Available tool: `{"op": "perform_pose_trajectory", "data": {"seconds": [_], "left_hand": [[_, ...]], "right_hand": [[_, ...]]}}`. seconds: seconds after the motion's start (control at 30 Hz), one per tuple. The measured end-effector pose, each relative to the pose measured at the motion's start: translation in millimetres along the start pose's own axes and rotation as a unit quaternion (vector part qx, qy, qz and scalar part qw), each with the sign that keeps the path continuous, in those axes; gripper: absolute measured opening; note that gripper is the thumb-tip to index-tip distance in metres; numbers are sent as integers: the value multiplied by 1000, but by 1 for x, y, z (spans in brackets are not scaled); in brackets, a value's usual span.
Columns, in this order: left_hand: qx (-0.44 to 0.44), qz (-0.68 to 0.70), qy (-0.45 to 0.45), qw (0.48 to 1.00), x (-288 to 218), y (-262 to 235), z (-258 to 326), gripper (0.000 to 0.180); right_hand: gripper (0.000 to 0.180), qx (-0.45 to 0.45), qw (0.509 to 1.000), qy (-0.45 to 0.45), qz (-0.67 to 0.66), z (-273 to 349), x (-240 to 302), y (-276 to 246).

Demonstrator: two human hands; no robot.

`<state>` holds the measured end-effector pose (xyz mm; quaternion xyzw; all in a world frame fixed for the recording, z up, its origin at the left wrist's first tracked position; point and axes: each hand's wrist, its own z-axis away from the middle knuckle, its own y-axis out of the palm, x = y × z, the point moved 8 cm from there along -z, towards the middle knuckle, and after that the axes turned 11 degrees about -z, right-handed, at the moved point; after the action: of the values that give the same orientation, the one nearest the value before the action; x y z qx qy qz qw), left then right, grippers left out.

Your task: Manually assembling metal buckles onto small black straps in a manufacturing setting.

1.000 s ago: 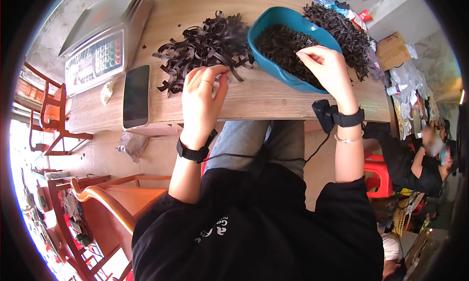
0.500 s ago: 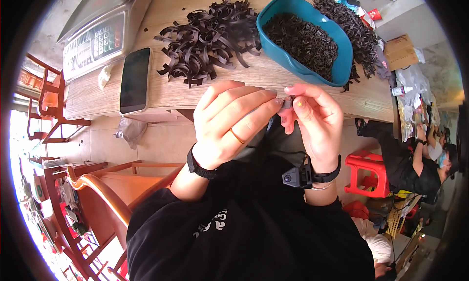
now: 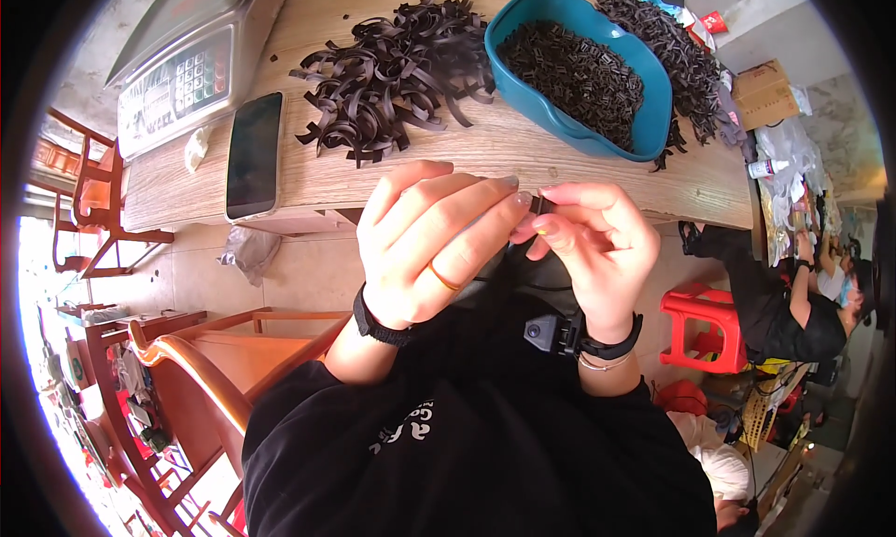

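Just past the table's front edge, my left hand and my right hand meet at the fingertips. Between them is a small dark piece, pinched by both hands and mostly covered, so its exact kind is unclear. Beyond my left hand lies a loose heap of dark brown flat strips on the wooden table. A teal plastic basin, behind my right hand, holds a mass of small dark buckle-like pieces.
A black phone lies left of the strips, near a digital scale and a crumpled white scrap. More dark strips are piled beyond the basin. A red stool stands right; a wooden chair is at left. A co-worker sits far right.
Both hands have shifted slightly left. My right thumb and fingers have closed in toward my left fingertips, and less of the small dark piece shows between them.
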<state>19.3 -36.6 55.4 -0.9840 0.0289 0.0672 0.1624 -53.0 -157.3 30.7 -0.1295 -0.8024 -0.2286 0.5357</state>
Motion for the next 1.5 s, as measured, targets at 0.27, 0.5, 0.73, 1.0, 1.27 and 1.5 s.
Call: {"op": "perform_pose_trajectory", "data": {"seconds": [0.27, 0.5, 0.73, 1.0, 1.27, 1.5], "left_hand": [[5, 67, -55, 996, 10, 7, -1, 33], [-33, 53, -61, 996, 13, 7, 7, 27], [51, 92, -126, 986, 19, 14, 3, 21], [28, 230, -263, 937, 33, 21, 17, 14], [-72, 179, -241, 951, 21, 6, 19, 18], [-17, 121, -79, 989, 7, -5, -1, 23]], "right_hand": [[22, -3, 994, -66, 88, 2, 4, 1], [23, 2, 999, -30, 42, 1, -2, 0], [23, -26, 999, 16, 19, 1, -8, -7], [27, -8, 964, -121, 238, 3, 10, 5], [27, 5, 962, -151, 226, 5, 17, 12], [30, 11, 984, -136, 113, 9, 16, 5]]}}
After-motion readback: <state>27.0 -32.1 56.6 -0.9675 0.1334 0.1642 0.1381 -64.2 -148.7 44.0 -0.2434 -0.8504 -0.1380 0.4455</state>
